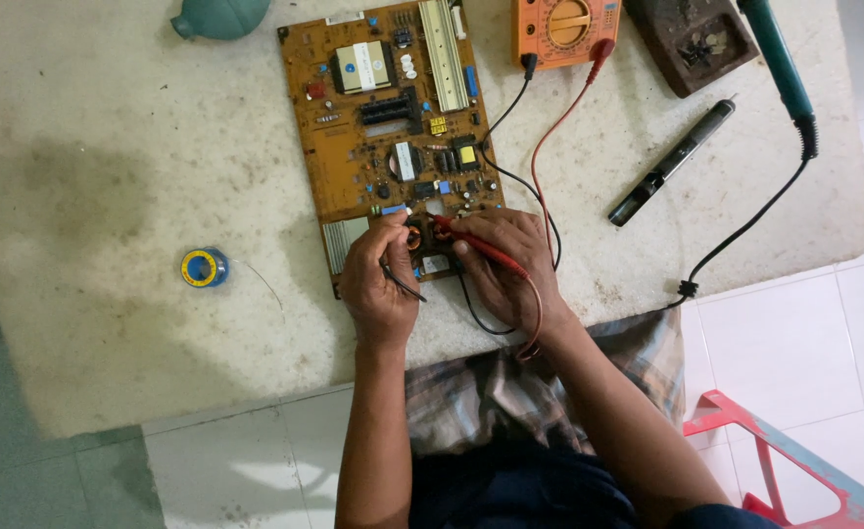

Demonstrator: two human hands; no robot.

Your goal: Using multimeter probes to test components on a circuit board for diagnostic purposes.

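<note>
Nearest to us are our own forearms, which go up from our lap in checked cloth to the worn table (109,323). Our left hand (378,284) is curled with the fingers closed on the black probe (400,281). The black stick passes out between the fingers toward the lower right, and the tip goes up to the near edge of the circuit board (393,127), but the fingers hide where it touches.

Our right hand (505,269) is clamped on the red probe (476,245). Its long axis runs from the lower right, near the wrist, to the upper left, and the tip lies on the board just beside the left thumb. So both tips meet at the same near strip of the board, directly ahead of both hands, and the two hands are almost touching. Both wrists bend down and rest at the table edge.

The red and black leads go up to the orange multimeter (564,29) at the far side. Well apart to the right lie a black pen-shaped tool (672,162) and a green soldering iron (780,64). A solder spool (204,267) lies to the left.
</note>
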